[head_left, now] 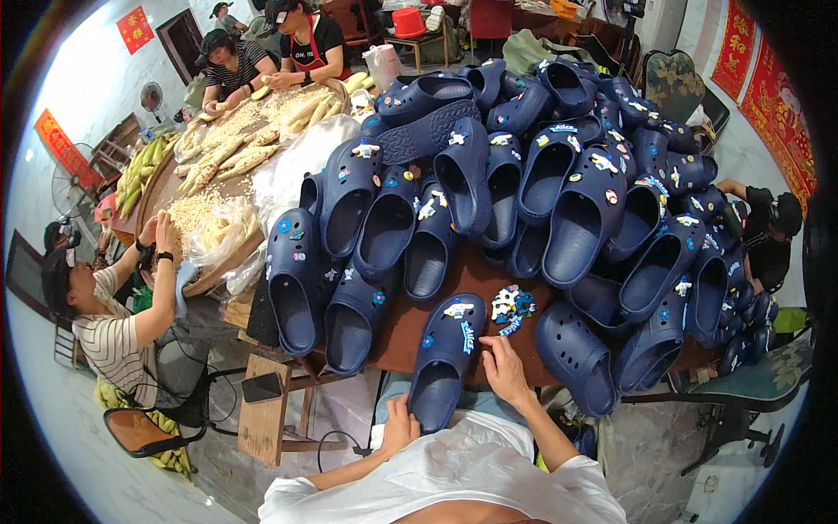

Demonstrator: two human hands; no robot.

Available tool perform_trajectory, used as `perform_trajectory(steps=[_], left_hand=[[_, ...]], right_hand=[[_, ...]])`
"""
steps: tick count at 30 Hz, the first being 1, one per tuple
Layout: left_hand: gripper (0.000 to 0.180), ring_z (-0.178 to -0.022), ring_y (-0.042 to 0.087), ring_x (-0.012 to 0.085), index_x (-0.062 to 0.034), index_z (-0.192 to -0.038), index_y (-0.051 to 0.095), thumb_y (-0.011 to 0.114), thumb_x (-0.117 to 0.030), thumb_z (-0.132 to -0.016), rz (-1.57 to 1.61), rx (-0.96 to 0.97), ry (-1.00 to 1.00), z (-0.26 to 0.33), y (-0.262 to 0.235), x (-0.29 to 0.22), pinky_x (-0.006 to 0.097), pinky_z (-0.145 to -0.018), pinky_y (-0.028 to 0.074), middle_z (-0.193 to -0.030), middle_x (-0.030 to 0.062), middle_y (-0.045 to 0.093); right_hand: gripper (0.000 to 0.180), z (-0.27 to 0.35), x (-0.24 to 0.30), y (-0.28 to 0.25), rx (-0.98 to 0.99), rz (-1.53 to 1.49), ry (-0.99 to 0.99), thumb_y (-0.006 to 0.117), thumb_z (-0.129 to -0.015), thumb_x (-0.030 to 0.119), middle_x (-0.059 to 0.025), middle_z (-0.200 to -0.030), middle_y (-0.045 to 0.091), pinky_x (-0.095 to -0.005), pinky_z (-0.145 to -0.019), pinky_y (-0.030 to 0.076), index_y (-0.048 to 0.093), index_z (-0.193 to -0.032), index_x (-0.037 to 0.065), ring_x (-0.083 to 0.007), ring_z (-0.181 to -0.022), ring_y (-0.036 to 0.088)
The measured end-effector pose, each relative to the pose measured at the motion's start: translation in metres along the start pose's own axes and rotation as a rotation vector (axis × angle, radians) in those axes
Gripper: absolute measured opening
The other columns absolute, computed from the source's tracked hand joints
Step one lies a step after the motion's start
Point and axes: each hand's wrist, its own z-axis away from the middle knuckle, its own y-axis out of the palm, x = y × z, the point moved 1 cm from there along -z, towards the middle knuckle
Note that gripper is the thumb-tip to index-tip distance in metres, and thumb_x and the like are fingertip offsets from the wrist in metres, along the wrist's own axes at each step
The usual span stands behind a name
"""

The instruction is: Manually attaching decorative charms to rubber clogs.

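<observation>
In front of me a navy clog (446, 349) lies with its toe away from me and its heel at the table's near edge. A white figure charm, a blue flower and a lettered charm are fixed on its upper. My left hand (401, 427) grips the clog's heel end from the left side. On its right, my right hand (504, 365) rests at the table edge with fingers stretched forward, apparently holding nothing. Just beyond those fingers sits a small heap of white, blue and black charms (512, 306). Another navy clog (576, 354), bare of charms, lies to the right.
A large pile of navy clogs (583, 214) covers the far and right table (393, 345). Left stand a wooden stool (263, 410) with a phone and a round tray (229, 275) of corn kernels and cobs. Several people work around the tray; another person (768, 231) is at the right.
</observation>
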Motion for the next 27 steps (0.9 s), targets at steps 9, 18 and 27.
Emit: perform_trajectory(steps=[9,18,27], left_hand=[[0.06,-0.117,0.046,0.0433,0.0031,-0.14,0.037,0.059,-0.011,-0.085,0.094,-0.148,0.273,-0.08,-0.03,-0.052,0.047,-0.101,0.04,-0.128,0.0271,0.04],[0.047,-0.124,0.045,0.0454,-0.0017,-0.132,0.054,0.061,-0.015,-0.087,-0.052,-0.036,0.386,-0.212,0.012,-0.098,0.049,-0.106,0.038,-0.138,0.0295,0.045],[0.036,-0.104,0.056,0.0372,-0.0048,-0.116,0.068,0.067,-0.023,-0.085,-0.152,-0.038,0.323,-0.227,0.019,-0.099,0.043,-0.092,0.047,-0.121,0.0172,0.06]], right_hand=[[0.027,-0.005,-0.015,-0.002,-0.058,0.01,0.044,0.052,-0.098,0.016,-0.0197,-0.107,0.061,-0.0431,-0.082,0.051,0.054,-0.122,0.003,-0.036,-0.096,0.064],[0.034,-0.048,-0.003,0.011,-0.031,0.104,0.159,0.067,-0.088,0.021,-0.0187,-0.094,0.062,-0.0455,-0.07,0.052,0.048,-0.109,0.003,-0.0337,-0.079,0.066],[0.033,-0.055,0.006,0.018,0.016,0.233,0.081,0.061,-0.09,0.015,-0.0246,-0.093,0.059,-0.0529,-0.068,0.051,0.04,-0.112,0.0,-0.0451,-0.083,0.062]])
